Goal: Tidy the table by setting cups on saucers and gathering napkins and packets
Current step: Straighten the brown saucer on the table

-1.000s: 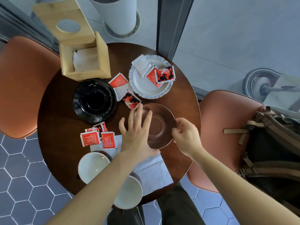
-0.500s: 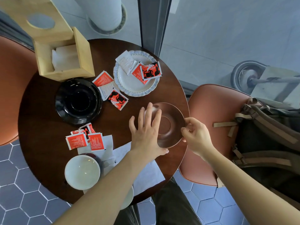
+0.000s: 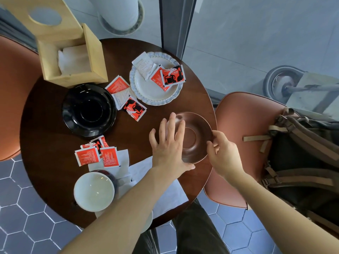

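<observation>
Hands meet at the brown saucer near the table's right edge; left hand spread flat over its rim; right hand pinching the opposite rim.

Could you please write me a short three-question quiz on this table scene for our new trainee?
1. True or false: a cup already stands on the black saucer.
2. Which hand pinches the rim of the brown saucer? A) left hand B) right hand C) neither
3. Fill in: the red packets at the far side lie on the ______ plate.

Key:
1. False; the black saucer is bare, and the white cup sits at the near edge of the table.
2. B; the left hand lies flat and open on the saucer's other side.
3. White, with a scalloped rim.
</observation>
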